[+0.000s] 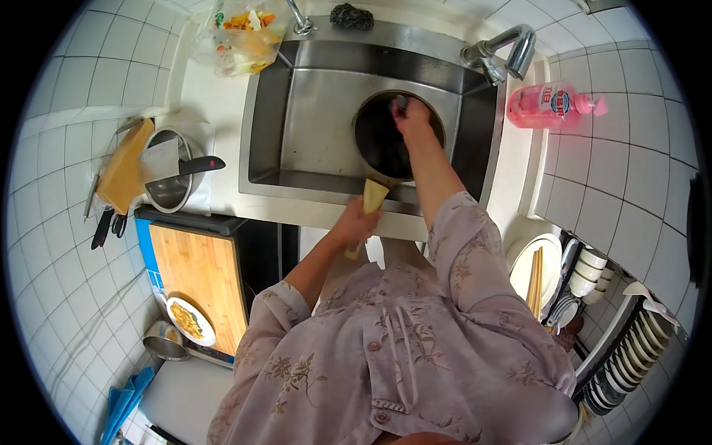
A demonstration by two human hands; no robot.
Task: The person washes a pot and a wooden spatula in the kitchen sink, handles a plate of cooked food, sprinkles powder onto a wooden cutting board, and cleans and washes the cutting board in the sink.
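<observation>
A dark round pan rests inside the steel sink, tilted toward me at its handle side. My left hand is wrapped round the pan's light yellow handle, over the sink's front edge. Inside the pan, near its upper right, my right hand is closed on a small dark thing that I cannot make out. The chrome faucet stands behind the sink at the right.
Pink soap bottle right of the sink; plastic bag and dark scrubber behind. On the left, a knife lies across a steel bowl, near a cutting board and food plate. Dish racks at right.
</observation>
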